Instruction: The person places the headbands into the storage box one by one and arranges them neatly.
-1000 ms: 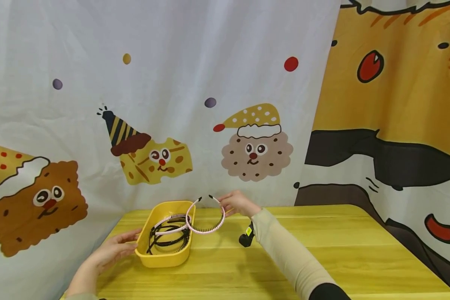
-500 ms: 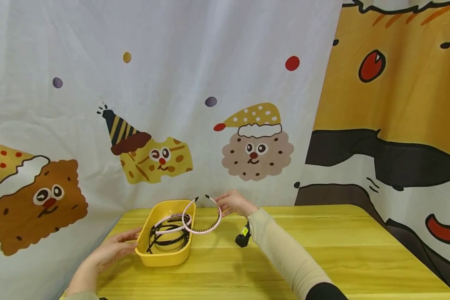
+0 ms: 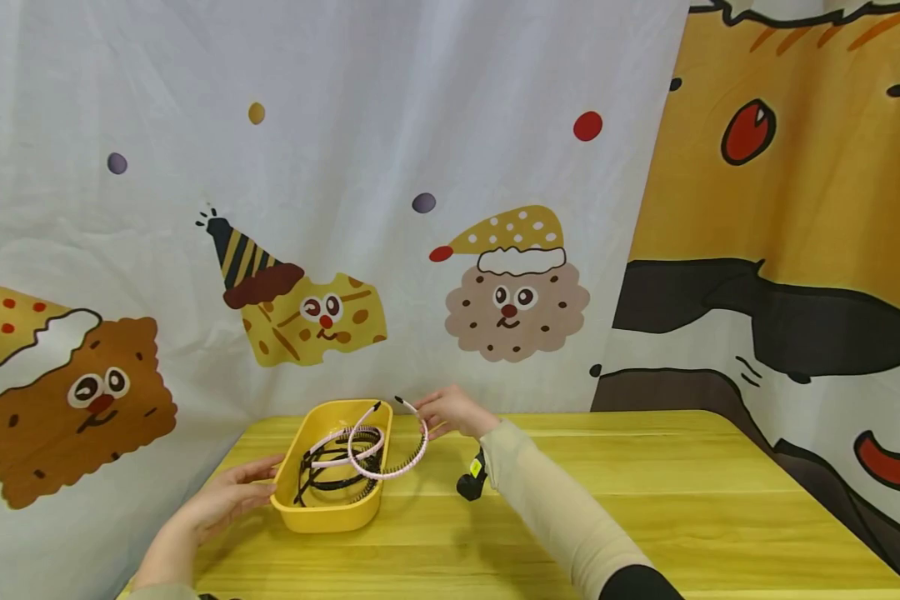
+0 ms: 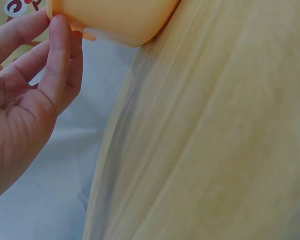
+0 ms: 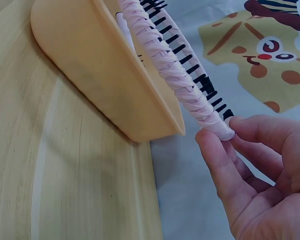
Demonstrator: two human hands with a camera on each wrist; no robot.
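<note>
A pink wrapped headband [image 3: 392, 476] with black teeth and black tips is pinched at one side by my right hand [image 3: 456, 412]. Its left part overlaps the right rim of a yellow plastic bin [image 3: 330, 522] in the head view. Close up, the right wrist view has thumb and fingertips on the pink wrapping [image 5: 182, 92]. Inside the bin lie another pink headband [image 3: 345, 461] and several black headbands [image 3: 337, 483], tangled together. My left hand [image 3: 228, 500] holds the bin's left rim between thumb and fingers, as the left wrist view shows at the rim [image 4: 51, 7].
The bin stands on the left part of a yellow wood-grain table [image 3: 645, 492]. A printed curtain [image 3: 420, 125] hangs right behind the table's back edge. A small black device with a yellow-green label [image 3: 471, 479] is at my right wrist.
My right hand has moved left with the pink headband, which now overlaps the bin's right side and sits slightly lower. The left hand and the bin have stayed in place.
</note>
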